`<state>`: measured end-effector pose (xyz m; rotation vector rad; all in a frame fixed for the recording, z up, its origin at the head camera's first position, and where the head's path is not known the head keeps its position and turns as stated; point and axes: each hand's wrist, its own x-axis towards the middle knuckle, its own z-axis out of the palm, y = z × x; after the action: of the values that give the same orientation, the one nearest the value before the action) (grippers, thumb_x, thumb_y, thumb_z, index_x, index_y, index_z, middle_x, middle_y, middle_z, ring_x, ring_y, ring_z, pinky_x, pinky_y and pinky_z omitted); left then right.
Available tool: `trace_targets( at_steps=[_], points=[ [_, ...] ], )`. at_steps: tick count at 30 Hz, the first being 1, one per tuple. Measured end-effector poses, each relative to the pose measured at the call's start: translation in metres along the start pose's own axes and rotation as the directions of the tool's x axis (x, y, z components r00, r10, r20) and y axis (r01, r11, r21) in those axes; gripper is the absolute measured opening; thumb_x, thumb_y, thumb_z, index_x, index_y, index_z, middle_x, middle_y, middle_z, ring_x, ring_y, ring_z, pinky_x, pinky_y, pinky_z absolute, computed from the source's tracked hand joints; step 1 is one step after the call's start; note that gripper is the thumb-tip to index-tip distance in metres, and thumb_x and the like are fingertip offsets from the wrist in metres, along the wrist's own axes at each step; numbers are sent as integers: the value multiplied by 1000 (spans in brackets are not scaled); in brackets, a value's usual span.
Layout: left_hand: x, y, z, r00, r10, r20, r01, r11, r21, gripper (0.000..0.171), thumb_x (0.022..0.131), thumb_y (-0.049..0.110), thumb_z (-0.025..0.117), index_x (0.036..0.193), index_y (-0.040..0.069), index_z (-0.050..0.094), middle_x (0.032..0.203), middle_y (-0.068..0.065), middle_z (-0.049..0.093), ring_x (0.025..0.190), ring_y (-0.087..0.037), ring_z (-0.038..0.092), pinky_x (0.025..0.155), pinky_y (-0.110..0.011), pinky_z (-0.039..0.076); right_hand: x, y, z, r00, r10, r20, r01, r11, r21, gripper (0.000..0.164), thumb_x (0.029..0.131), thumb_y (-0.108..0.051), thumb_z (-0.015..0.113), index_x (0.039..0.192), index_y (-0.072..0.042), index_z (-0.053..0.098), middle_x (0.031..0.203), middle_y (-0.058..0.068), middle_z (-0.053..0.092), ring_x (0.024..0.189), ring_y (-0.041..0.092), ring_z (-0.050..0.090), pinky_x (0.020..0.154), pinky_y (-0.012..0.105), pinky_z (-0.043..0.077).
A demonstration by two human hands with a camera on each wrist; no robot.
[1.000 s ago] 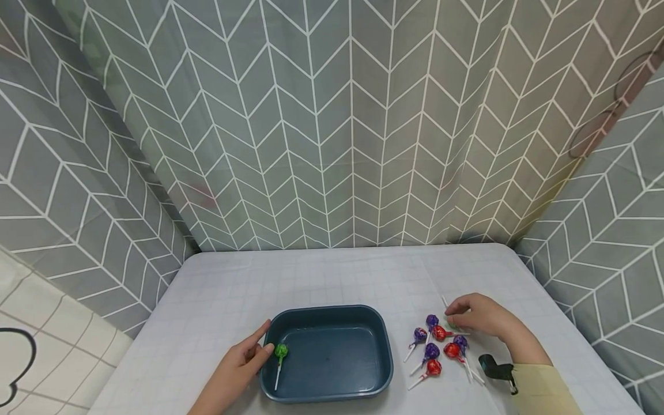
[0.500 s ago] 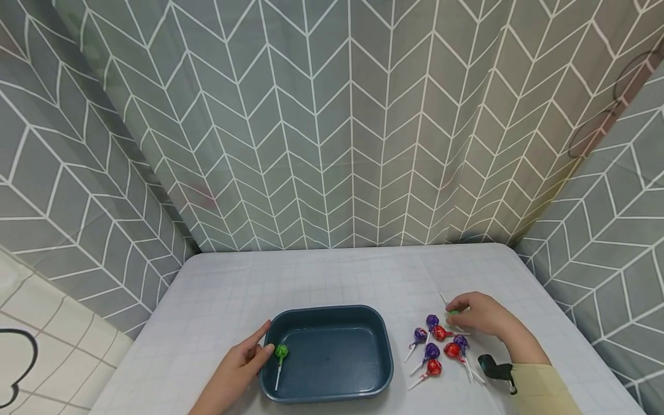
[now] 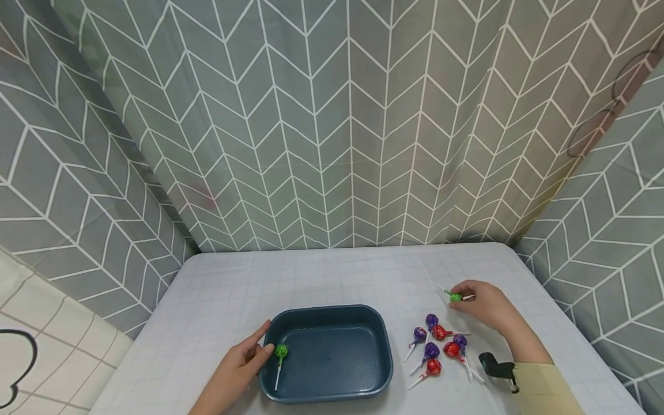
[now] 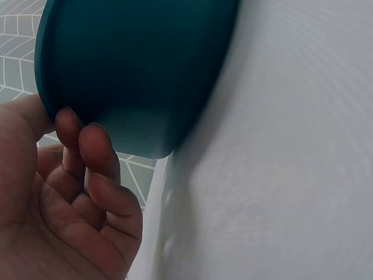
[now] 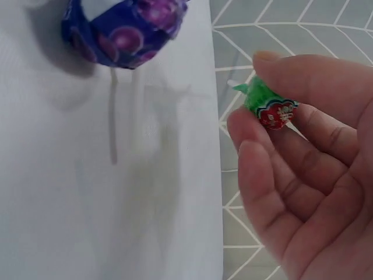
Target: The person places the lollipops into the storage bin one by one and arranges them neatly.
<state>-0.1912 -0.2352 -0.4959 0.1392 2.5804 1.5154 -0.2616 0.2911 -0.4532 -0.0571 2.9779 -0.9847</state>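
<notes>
My left hand (image 3: 238, 366) grips the left rim of a dark blue rectangular tray (image 3: 386, 346), its thumb over the rim; in the left wrist view curled fingers (image 4: 99, 151) lie against the tray's outside (image 4: 137, 131). One green lollipop (image 3: 280, 351) lies at the tray's left end, stick towards me. My right hand (image 3: 485, 304) pinches another green lollipop (image 3: 455, 297) above the table, beyond the pile. In the right wrist view its green and red wrapper (image 5: 269, 105) sits between thumb and fingers. Purple lollipops (image 3: 432, 351) and red lollipops (image 3: 433, 367) lie between tray and right hand.
The table (image 3: 321, 276) has a white cloth. A patterned grey curtain (image 3: 332, 144) hangs behind it and along both sides. On the right wrist sits a black camera mount (image 3: 495, 366). A purple lollipop (image 5: 125, 38) looms close in the right wrist view.
My right hand has risen slightly away from the pile with the green lollipop, which shows more clearly now. The left hand and the tray have stayed in place.
</notes>
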Motion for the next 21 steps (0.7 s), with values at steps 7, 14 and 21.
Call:
trace_targets(
  at_steps=[7, 14, 21],
  points=[
    [0, -1, 0, 1000, 0, -10, 0, 1000, 9, 65, 97, 44, 61, 152, 17, 41, 73, -5, 53, 57, -15, 47, 49, -27, 42, -2, -3, -3, 999, -41, -29, 43, 997, 69, 36, 90, -24, 74, 119, -4, 69, 111, 15, 67, 99, 33, 64, 77, 46, 54],
    [0, 0, 0, 1000, -9, -10, 9, 1000, 17, 65, 97, 45, 61, 152, 17, 41, 73, -5, 53, 57, -15, 47, 49, -27, 42, -4, -7, -5, 999, -28, -44, 34, 989, 147, 42, 89, -29, 75, 121, -2, 65, 116, 16, 64, 110, 41, 60, 83, 49, 53],
    [0, 1, 0, 1000, -8, -11, 8, 1000, 15, 65, 97, 45, 61, 152, 17, 41, 73, -5, 52, 56, -15, 46, 48, -27, 41, -6, -11, -7, 999, -28, -41, 36, 974, 222, 47, 92, -36, 72, 127, -5, 66, 122, 16, 64, 109, 35, 62, 87, 53, 51]
  ],
)
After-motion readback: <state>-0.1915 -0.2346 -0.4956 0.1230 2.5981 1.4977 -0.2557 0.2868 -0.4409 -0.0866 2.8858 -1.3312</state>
